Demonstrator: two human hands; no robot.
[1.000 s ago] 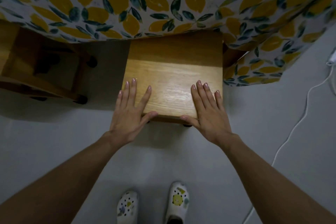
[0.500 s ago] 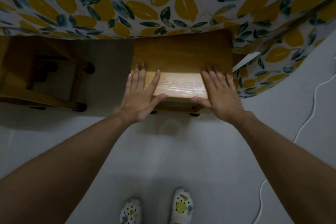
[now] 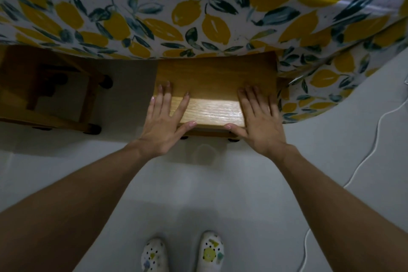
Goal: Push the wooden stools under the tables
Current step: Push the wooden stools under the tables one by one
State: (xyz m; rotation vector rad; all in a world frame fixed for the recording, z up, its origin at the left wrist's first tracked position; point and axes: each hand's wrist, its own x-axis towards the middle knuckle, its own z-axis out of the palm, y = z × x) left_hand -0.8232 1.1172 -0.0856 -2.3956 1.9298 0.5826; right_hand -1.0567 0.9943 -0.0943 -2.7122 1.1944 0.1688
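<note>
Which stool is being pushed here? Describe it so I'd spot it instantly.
Find the lemon-print tablecloth across the top. Just below its hanging edge, in the middle, is the wooden stool, its seat half in shadow. Unlike the other stool on the left, it has the left hand and right hand lying flat on it.

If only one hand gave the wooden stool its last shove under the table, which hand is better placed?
Neither clearly. The left hand and right hand lie flat on opposite near corners of the stool. One alone would likely twist it; both together suit best.
</note>
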